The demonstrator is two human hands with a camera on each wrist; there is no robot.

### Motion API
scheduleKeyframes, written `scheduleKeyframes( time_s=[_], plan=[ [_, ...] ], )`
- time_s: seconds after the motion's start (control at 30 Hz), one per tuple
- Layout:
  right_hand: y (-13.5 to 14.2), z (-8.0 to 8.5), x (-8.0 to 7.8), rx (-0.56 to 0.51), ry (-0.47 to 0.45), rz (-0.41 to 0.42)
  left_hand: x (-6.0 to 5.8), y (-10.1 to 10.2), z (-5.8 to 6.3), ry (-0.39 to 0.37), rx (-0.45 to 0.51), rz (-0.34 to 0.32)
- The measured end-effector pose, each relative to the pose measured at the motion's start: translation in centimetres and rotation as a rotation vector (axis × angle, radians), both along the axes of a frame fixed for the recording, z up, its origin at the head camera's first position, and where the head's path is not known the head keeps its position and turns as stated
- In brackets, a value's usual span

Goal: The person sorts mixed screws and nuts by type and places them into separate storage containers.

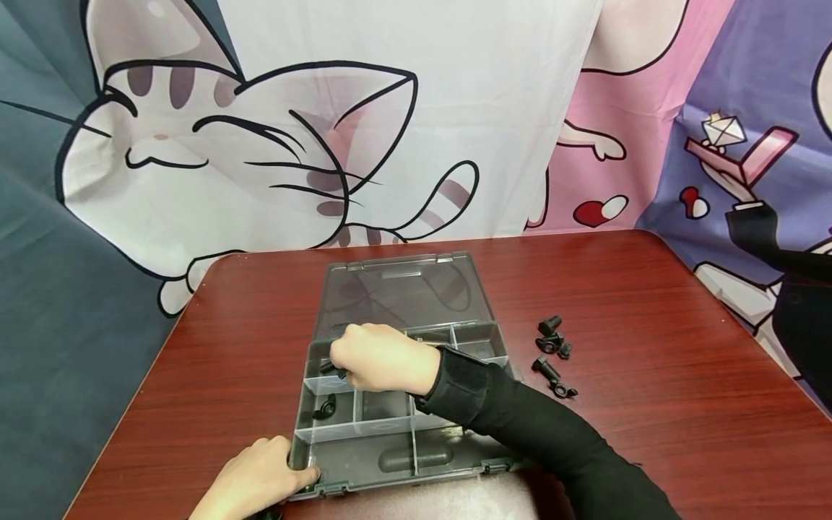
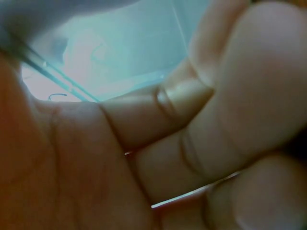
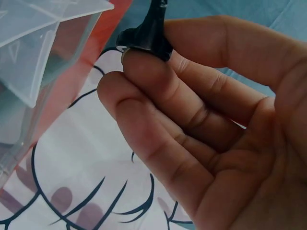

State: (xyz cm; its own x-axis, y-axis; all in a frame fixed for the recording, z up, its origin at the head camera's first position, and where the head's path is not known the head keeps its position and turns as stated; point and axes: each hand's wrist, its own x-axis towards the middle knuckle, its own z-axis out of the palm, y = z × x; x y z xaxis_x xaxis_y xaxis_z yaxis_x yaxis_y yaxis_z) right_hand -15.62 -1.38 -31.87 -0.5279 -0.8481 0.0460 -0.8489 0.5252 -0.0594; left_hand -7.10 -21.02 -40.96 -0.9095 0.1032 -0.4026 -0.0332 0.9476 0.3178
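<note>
A grey see-through compartment box [image 1: 330, 473] lies on the table with its lid [image 1: 403, 292] folded back. My left hand [image 1: 256, 473] grips its front left corner, the thumb over the rim; in the left wrist view the fingers are curled and blurred. Above the back left compartments, my right hand [image 1: 383, 357] pinches a small black piece [image 3: 146, 36] with a narrow stem and a flared base. Whether it is a bolt or a wing nut I cannot tell. Beneath that hand, a black part [image 1: 327, 367] shows in the back left compartment. A black wing nut [image 1: 326, 408] lies one compartment nearer.
Right of the box, several black bolts and wing nuts lie loose on the red-brown table, among them a bolt [image 1: 546, 369] and a wing nut [image 1: 562, 391]. A printed cartoon cloth [image 1: 507, 123] hangs behind the table. My right forearm [image 1: 539, 419] covers part of the box.
</note>
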Motion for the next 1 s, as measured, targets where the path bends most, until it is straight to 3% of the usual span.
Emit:
scheduleKeyframes(
  time_s=[0.27,0.57,1.0],
  plan=[
    [-1.4,0.2,0.7,0.035,0.072,0.047,0.1,-0.2,-0.2,-0.015,0.013,0.015],
    [-1.9,0.1,1.0,0.043,0.084,0.061,-0.2,-0.2,-0.3,-0.04,0.012,0.013],
    [-2.2,0.1,0.8,0.027,-0.03,0.064,-0.4,-0.2,-0.2,-0.077,0.021,0.014]
  ],
)
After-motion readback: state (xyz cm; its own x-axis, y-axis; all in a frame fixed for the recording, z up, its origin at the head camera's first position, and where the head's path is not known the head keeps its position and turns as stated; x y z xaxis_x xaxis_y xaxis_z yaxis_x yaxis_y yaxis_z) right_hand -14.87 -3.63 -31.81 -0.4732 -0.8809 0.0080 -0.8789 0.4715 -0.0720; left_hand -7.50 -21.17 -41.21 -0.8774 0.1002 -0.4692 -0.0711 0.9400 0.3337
